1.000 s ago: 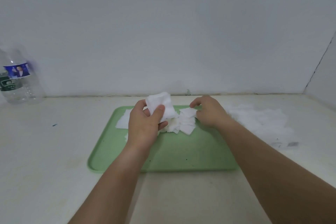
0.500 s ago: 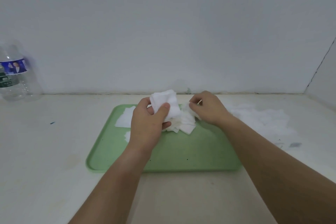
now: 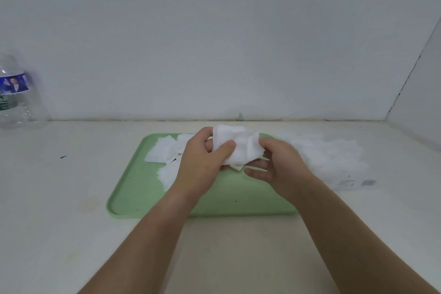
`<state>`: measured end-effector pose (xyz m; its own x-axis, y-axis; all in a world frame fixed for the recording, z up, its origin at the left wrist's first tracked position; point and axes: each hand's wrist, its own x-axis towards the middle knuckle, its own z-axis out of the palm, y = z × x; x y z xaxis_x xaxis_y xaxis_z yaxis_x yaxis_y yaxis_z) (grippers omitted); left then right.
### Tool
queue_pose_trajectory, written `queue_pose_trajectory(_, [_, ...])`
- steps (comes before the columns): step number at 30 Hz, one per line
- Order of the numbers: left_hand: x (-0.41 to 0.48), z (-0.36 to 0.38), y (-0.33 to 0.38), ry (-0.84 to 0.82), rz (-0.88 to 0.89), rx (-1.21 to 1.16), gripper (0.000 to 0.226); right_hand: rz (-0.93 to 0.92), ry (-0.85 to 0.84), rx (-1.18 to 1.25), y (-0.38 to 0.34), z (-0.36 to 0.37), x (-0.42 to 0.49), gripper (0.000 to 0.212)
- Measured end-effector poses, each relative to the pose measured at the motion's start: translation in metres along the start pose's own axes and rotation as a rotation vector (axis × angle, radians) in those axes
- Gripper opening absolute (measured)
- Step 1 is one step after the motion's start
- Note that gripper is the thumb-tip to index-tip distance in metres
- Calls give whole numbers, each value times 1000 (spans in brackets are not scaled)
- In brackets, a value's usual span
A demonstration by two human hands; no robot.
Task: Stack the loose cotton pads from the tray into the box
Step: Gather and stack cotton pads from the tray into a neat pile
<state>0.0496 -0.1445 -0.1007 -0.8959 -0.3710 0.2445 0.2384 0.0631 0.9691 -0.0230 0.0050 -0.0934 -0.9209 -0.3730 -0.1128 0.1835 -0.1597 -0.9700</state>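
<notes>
A green tray (image 3: 143,196) lies on the white table. My left hand (image 3: 202,162) grips a stack of white cotton pads (image 3: 232,141) above the tray's far half, thumb pressed on its front. My right hand (image 3: 279,164) pinches the stack's right side, its lower fingers spread. Several loose cotton pads (image 3: 164,150) lie on the tray's far left. A heap of white pads (image 3: 334,155) rests to the right of the tray over a clear box (image 3: 350,182), whose walls are hard to make out.
A clear plastic water bottle (image 3: 16,98) with a blue label stands at the far left against the wall. A wall runs along the table's back, and a side wall closes the right. A small blue mark (image 3: 63,157) is on the table.
My right hand left the pads on the tray and came to the stack held by my left hand. Both hands drew slightly nearer to me.
</notes>
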Motion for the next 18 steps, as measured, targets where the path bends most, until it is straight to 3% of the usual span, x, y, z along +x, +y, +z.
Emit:
queue_pose_trajectory(6, [1,0,-2,1,-7,3,17,-1,-101,37,4,-1,-6,34])
queue_pose_trajectory(10, [0,2,-2,-18,-25,-1,17,-146,-87,-133,11,-5,-6,28])
queue_pose_trajectory(15, [1,3,-6,17,-62,-3,15,-209,-1,-105,11,-10,-4,12])
queue_pose_trajectory(18, [3,1,-10,61,-117,-16,13,-305,48,30,5,-13,-4,35])
